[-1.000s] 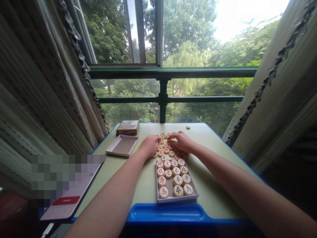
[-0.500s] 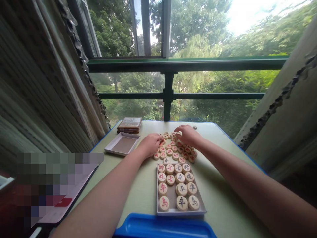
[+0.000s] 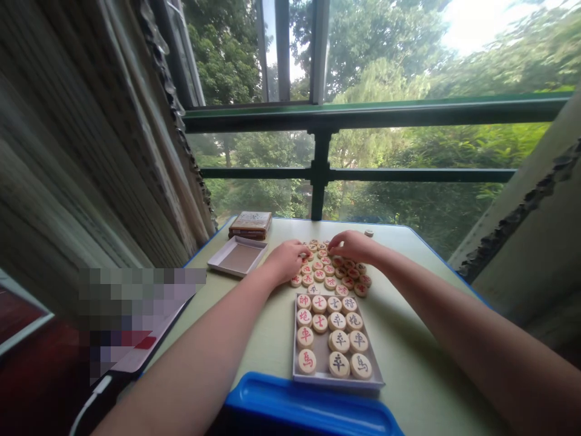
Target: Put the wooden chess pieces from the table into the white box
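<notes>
Round wooden xiangqi pieces (image 3: 319,275) with red or black characters lie in a loose spread on the table, some overlapping. At the spread's left edge, my left hand (image 3: 287,260) has its fingers apart, the tips at the pieces. From the far right, my right hand (image 3: 353,246) reaches in with bent, parted fingers, the tips low over the pieces. Whether either hand touches a piece is too small to tell. Nearer to me, a shallow box tray (image 3: 321,367) holds pieces in rows and columns, with a gap in its second column.
An upturned lid-like tray (image 3: 218,264) and a stack of boxes (image 3: 250,224) stand at the back left. One lone piece (image 3: 369,233) lies at the far right. A blue plastic ledge (image 3: 313,406) borders the table (image 3: 408,315) nearest me. Curtains (image 3: 113,151) hang left; a green railing (image 3: 376,115) stands beyond.
The view has turned slightly left, so everything sits further right. My right fingers are lower and closer together over the pieces; my left hand stays at the same edge.
</notes>
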Demonstrator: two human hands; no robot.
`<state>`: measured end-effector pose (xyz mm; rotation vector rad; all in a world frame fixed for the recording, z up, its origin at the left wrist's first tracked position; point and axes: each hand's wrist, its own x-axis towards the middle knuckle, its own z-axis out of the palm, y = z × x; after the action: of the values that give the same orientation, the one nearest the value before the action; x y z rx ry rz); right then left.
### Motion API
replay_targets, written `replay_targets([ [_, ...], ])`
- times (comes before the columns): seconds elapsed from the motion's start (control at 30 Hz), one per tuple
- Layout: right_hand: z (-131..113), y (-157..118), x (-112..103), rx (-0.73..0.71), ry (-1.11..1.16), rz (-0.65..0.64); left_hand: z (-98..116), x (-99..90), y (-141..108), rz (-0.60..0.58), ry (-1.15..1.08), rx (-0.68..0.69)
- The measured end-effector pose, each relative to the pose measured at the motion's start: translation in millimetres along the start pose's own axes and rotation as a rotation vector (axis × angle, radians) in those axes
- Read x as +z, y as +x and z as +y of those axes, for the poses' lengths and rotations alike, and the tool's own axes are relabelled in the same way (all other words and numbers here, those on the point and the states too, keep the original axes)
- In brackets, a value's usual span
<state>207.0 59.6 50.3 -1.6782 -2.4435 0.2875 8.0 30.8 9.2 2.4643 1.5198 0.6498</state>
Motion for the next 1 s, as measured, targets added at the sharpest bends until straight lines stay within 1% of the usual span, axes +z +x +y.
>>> replay_targets([
  [0.17,-3.0,0.0,1.9,-0.023,-0.011,0.007,2.6,2.3,2.3,-0.005,-0.005,0.085],
  [0.27,-5.3,-1.4,2.8,-0.039,0.009,0.021,1.4,2.5,2.4,0.008,0.0,0.096],
  [0.33,-6.6,-1.6,2.9,-0.04,0.024,0.026,-1.9,-0.1,1.8,0.049,-0.009,0.013],
  [0.4,-8.5,-1.7,2.7,-0.034,0.044,0.033,-5.9,-5.7,0.8,0.048,-0.011,-0.085],
  [0.47,-11.8,-2.6,2.7,-0.065,0.066,0.054,-8.8,-13.2,-0.8,-0.027,-0.017,-0.158],
  [0.57,-20.0,-6.8,3.9,-0.195,0.088,0.092,-10.4,-24.4,-3.7,-0.19,-0.08,-0.229],
  [0.7,-34.1,-14.7,7.2,-0.394,0.091,0.055,-14.2,-38.1,-9.8,-0.352,-0.184,-0.246],
  [0.8,-42.8,-17.7,11.4,-0.506,0.107,0.009,-20.0,-47.8,-15.7,-0.461,-0.196,-0.231],
  [0.87,-46.8,-18.1,15.1,-0.559,0.105,-0.012,-23.2,-51.9,-18.4,-0.498,-0.178,-0.199],
  [0.93,-49.2,-17.8,18.8,-0.588,0.09,-0.031,-25.4,-52.6,-19.1,-0.502,-0.18,-0.189],
  [1.0,-49.9,-17.2,21.6,-0.585,0.076,-0.039,-27.5,-49.8,-18.3,-0.487,-0.207,-0.197],
])
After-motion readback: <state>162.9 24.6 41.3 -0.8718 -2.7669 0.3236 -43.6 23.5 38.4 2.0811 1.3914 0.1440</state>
